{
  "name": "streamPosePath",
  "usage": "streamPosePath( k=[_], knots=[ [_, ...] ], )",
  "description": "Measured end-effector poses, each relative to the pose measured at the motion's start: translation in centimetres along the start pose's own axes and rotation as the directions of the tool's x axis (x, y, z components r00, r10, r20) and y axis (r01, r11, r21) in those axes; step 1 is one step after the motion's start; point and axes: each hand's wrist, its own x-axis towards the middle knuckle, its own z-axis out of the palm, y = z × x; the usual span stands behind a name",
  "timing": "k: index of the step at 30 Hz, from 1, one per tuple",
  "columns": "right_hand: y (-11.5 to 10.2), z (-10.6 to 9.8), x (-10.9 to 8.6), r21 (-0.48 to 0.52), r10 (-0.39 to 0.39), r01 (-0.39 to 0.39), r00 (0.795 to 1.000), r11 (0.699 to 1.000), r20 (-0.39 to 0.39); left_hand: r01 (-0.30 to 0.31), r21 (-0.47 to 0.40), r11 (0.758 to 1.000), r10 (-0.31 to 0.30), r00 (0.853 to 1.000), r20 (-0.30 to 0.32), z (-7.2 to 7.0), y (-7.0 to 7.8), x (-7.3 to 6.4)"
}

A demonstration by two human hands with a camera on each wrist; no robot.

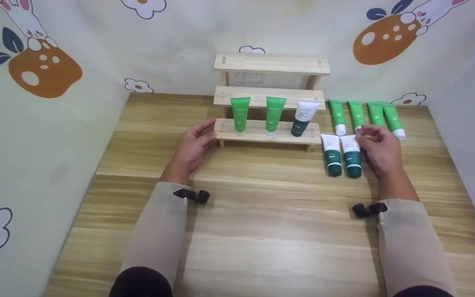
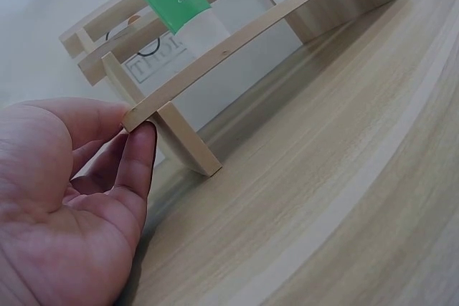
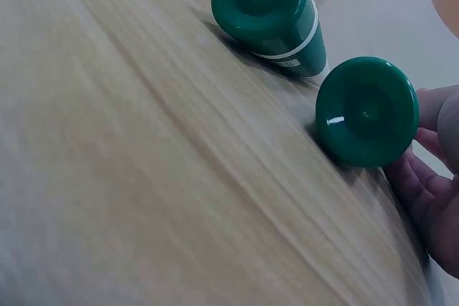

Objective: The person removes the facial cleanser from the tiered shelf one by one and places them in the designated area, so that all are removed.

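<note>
A three-tier wooden step shelf stands against the back wall. My left hand pinches the left end of its lowest step, thumb above and fingers below in the left wrist view. On that step stand two green tubes and one white-and-dark-green tube, all caps down. Two more white-and-dark-green tubes lie side by side right of the shelf. My right hand pinches the crimped white end of the right-hand lying tube. In the right wrist view, its round dark green cap hides part of the grip.
Several green tubes with white caps lie in a row behind the right hand. The wood-grain table meets patterned cloth walls at the back and sides. The two upper steps rise behind the standing tubes.
</note>
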Motion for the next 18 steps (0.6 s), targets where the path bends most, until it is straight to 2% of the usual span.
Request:
streamPosePath(
  k=[5, 10, 15, 18],
  knots=[
    [0.0, -0.2, 0.0, 0.01, 0.016, -0.016, 0.999, 1.0, -0.043, -0.014, -0.015, 1.0, 0.014, 1.0, 0.002, 0.1, -0.1, 0.0],
    [-0.3, -0.4, 0.0, 0.066, 0.057, -0.053, 0.996, 0.996, -0.063, -0.018, -0.013, 1.0, 0.018, 1.0, 0.002, 0.2, -0.1, 0.0],
    [-1.0, -0.3, -0.5, 0.172, 0.049, -0.035, 0.996, 0.984, -0.077, -0.02, -0.01, 1.0, 0.02, 1.0, -0.001, 0.1, -0.2, 0.1],
    [-1.9, 0.0, -1.1, 0.278, 0.024, -0.003, 0.997, 0.961, -0.07, -0.02, -0.013, 1.0, 0.02, 1.0, -0.002, 0.1, -0.1, 0.0]
  ],
)
